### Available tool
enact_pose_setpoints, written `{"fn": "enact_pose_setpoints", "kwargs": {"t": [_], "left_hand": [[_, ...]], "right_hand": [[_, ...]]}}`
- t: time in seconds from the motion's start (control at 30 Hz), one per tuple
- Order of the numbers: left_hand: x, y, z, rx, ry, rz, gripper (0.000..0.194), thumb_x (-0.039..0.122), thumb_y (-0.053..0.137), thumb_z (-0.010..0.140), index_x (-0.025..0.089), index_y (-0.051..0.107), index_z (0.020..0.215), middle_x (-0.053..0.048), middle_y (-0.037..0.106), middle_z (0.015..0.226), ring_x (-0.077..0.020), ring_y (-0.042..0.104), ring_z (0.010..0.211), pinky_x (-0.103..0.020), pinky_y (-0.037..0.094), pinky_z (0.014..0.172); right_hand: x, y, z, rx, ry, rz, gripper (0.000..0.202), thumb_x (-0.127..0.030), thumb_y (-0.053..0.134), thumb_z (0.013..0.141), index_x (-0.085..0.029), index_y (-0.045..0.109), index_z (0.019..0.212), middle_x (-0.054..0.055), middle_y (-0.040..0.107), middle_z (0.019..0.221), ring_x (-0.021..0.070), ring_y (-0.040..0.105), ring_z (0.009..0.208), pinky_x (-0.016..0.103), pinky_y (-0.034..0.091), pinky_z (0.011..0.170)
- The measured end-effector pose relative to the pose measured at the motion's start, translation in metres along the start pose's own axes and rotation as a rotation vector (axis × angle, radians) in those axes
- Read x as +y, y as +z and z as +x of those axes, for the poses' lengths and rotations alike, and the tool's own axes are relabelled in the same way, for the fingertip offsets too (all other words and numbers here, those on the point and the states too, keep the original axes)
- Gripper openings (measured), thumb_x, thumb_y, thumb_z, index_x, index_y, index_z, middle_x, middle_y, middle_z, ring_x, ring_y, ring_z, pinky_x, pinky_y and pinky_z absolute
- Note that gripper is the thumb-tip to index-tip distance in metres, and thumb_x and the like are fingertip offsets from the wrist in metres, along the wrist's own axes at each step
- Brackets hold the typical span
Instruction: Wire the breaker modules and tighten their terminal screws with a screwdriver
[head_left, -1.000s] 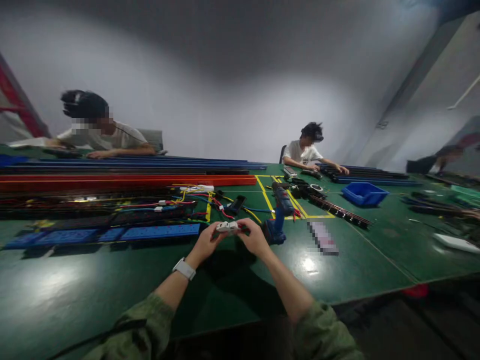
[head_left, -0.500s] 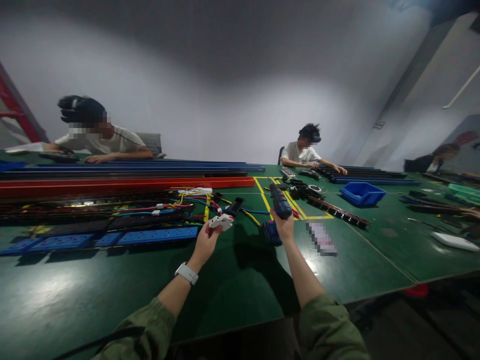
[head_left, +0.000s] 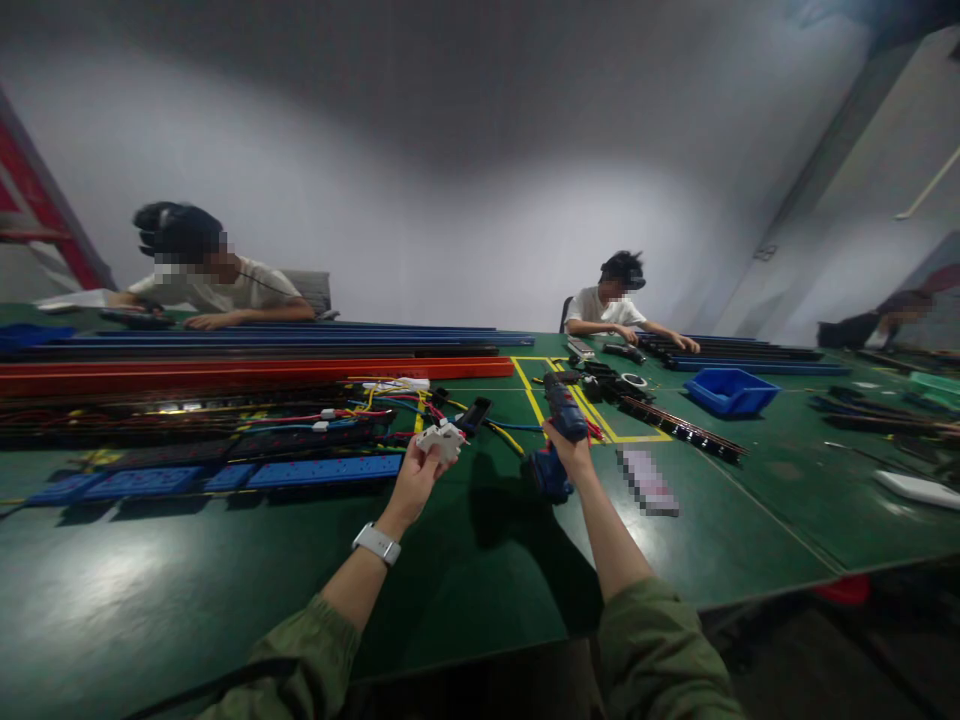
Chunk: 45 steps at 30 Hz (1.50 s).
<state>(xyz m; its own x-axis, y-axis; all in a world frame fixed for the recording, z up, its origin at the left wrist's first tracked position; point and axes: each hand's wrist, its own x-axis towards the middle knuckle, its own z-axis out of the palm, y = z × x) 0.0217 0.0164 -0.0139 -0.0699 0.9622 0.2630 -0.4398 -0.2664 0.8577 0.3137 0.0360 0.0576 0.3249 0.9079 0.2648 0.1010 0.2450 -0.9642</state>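
Observation:
My left hand (head_left: 414,488) is closed on a small white plastic part (head_left: 442,440), held above the table just beyond the right end of the blue socket strip (head_left: 326,470). In my right hand (head_left: 571,452) is a blue cordless drill (head_left: 566,408), its chuck pointing away from me and its battery base below my fingers. A black part (head_left: 477,415) and loose coloured wires (head_left: 504,436) lie just beyond the white part. To the right of my right forearm a phone-like slab (head_left: 648,482), blurred out, rests on the green table (head_left: 480,600).
Long red (head_left: 450,367) and blue rails lie across the left and back. A blue bin (head_left: 731,391) stands at right, near a dark strip (head_left: 682,428) and a tape roll (head_left: 634,380). Two people sit across the table; another person is at far right.
The whole view has shifted slightly. The white part has turned in my left hand, and the drill has tilted a little, with more of its base showing.

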Motion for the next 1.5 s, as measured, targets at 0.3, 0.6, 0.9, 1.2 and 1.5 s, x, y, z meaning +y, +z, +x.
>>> {"fn": "enact_pose_setpoints", "kwargs": {"t": [0.3, 0.6, 0.9, 1.2, 1.5], "left_hand": [[0.0, -0.016, 0.011, -0.028, -0.073, -0.062, 0.059, 0.043, 0.068, 0.089, 0.034, 0.044, 0.142, -0.006, 0.058, 0.135, -0.0202, 0.064, 0.109, -0.039, 0.058, 0.089], [0.01, -0.016, 0.012, -0.044, -0.02, -0.099, 0.056, 0.044, 0.067, 0.09, 0.032, 0.046, 0.141, -0.004, 0.063, 0.129, -0.0154, 0.062, 0.113, -0.036, 0.047, 0.105], [0.012, -0.013, 0.009, -0.092, -0.06, -0.082, 0.062, 0.049, 0.068, 0.087, 0.032, 0.044, 0.142, -0.005, 0.065, 0.125, -0.0172, 0.065, 0.105, -0.036, 0.052, 0.094], [0.01, -0.013, 0.008, -0.119, -0.053, -0.062, 0.062, 0.05, 0.067, 0.088, 0.032, 0.044, 0.142, -0.005, 0.065, 0.122, -0.017, 0.065, 0.099, -0.038, 0.051, 0.095], [0.012, -0.026, 0.011, -0.093, 0.042, 0.201, 0.062, 0.049, 0.068, 0.087, 0.027, 0.047, 0.142, -0.005, 0.064, 0.126, -0.0189, 0.06, 0.112, -0.038, 0.045, 0.106]], "right_hand": [[-0.03, -0.009, -0.096, -0.635, 0.305, 0.271, 0.031, -0.039, 0.07, 0.078, -0.013, 0.068, 0.094, -0.004, 0.053, 0.046, 0.0106, 0.044, 0.04, 0.026, 0.039, 0.048], [-0.052, -0.006, -0.13, -0.656, 0.346, 0.26, 0.027, -0.037, 0.072, 0.077, -0.014, 0.068, 0.09, -0.005, 0.052, 0.046, 0.0093, 0.042, 0.04, 0.025, 0.035, 0.048], [-0.047, -0.005, -0.134, -0.649, 0.352, 0.242, 0.033, -0.042, 0.073, 0.077, -0.014, 0.067, 0.092, -0.006, 0.051, 0.045, 0.0095, 0.042, 0.039, 0.026, 0.038, 0.05], [-0.042, -0.006, -0.134, -0.675, 0.354, 0.23, 0.034, -0.044, 0.075, 0.075, -0.014, 0.066, 0.089, -0.006, 0.05, 0.045, 0.0102, 0.044, 0.04, 0.026, 0.039, 0.05], [-0.045, -0.013, -0.131, -0.675, 0.358, 0.201, 0.032, -0.044, 0.074, 0.075, -0.017, 0.059, 0.068, -0.004, 0.051, 0.048, 0.0097, 0.044, 0.039, 0.026, 0.037, 0.047]]}}
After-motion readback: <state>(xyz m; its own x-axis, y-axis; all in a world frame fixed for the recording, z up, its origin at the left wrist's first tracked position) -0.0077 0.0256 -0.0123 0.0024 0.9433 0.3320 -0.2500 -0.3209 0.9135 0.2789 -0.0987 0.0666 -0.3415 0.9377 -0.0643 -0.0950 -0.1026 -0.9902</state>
